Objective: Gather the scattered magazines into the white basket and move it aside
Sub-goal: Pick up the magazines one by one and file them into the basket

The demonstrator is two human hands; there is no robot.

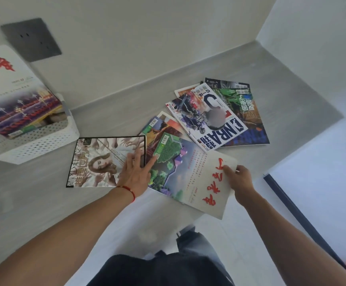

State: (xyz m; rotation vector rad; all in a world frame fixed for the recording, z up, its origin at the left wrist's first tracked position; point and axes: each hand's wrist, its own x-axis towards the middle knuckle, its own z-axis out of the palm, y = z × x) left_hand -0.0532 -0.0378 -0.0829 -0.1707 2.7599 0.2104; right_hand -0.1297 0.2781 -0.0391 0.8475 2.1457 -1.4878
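Left hand (135,176): fingers straight and spread, lying flat across the right edge of a black-bordered magazine (97,162) with a pale figure on its cover, forefinger reaching onto the neighbouring landscape magazine (180,174). Nothing gripped, only pressed. Red string bracelet (129,191) round that wrist.

Right hand (238,180): fingers curled, pinching the near right edge of the landscape magazine beside its red brush lettering. That edge overhanging the front of the grey desk (33,193).

Scattered beyond, further back and to the right on the desk: an NBA magazine (207,118) lying on top of a dark green-and-blue one (244,112), with the edges of more magazines (163,126) poking out between these and the landscape cover; exact count impossible to tell.

White perforated basket (44,139) at the far left of the desk, against the wall, well apart from the scattered pile. Inside it, leaning upright, a magazine with red characters (9,89) over a purple night scene. Dark wall socket (31,39) just above the basket.
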